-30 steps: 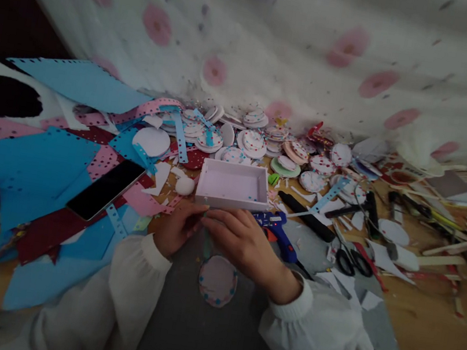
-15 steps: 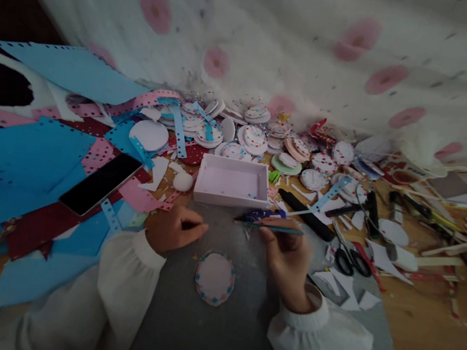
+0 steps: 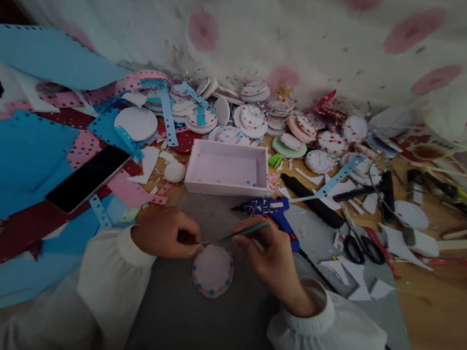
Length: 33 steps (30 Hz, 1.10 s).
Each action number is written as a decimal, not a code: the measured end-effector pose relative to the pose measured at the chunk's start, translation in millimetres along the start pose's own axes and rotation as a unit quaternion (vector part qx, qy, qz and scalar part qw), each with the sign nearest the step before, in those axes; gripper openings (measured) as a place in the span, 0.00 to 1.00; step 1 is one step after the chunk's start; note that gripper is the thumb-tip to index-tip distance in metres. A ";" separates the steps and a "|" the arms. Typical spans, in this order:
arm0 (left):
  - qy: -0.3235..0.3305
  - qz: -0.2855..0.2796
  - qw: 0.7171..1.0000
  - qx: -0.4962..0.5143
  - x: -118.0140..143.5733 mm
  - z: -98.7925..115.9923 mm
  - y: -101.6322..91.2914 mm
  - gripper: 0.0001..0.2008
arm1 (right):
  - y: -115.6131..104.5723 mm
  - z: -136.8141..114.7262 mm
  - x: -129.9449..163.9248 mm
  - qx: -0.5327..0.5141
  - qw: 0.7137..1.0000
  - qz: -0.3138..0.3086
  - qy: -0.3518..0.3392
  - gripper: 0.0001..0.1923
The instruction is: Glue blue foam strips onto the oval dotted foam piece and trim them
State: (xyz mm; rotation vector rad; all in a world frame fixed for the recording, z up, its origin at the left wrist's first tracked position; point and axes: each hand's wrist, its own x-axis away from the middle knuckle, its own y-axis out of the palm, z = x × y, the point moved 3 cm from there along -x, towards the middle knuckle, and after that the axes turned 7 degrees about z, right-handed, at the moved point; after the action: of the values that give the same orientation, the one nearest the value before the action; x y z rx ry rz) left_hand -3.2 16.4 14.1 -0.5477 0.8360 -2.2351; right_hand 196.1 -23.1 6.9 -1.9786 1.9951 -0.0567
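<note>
A round white paper disc [image 3: 212,271] edged with blue and pink dots lies on the grey mat [image 3: 179,331]. My left hand [image 3: 169,234] is closed in a pinch at the disc's upper left edge; a thin pale strand seems to show by the fingertips, too fine to make out. In my right hand [image 3: 267,256] are slim teal tweezers [image 3: 246,231], their tip angled down to the left, just above the disc's top edge. Behind that hand a blue glue gun [image 3: 270,206] rests on the mat, nozzle to the left.
A white open box [image 3: 225,188] with a few small dots inside stands behind the mat. Layered paper discs [image 3: 250,120] crowd the back. Coloured sheets and a phone [image 3: 88,178] lie left; scissors [image 3: 363,248], a black marker-like stick [image 3: 311,201] and paper scraps lie right.
My right hand has moved left and down, bringing the tweezers to the disc's top edge and uncovering the glue gun. My left fingers have closed in at the disc's upper left.
</note>
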 end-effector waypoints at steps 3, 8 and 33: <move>0.019 -0.002 1.000 0.016 -0.9 -1.7 1.7 0.10 | 1.2 1.4 0.9 0.007 1.000 -0.006 0.003 0.04; 0.026 -0.002 0.999 0.018 -0.4 -3.7 3.3 0.09 | 1.7 0.0 0.5 0.024 1.000 0.001 -0.006 0.04; 0.030 -0.001 0.999 0.034 -0.9 0.0 1.6 0.08 | 3.4 -1.9 1.6 0.035 0.999 -0.008 -0.005 0.02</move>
State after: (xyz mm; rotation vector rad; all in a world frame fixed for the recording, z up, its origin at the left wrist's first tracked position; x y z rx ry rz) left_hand -1.8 16.2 12.8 -0.4529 0.7871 -2.2824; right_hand 192.4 -24.9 7.6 -1.9473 1.9440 -0.1182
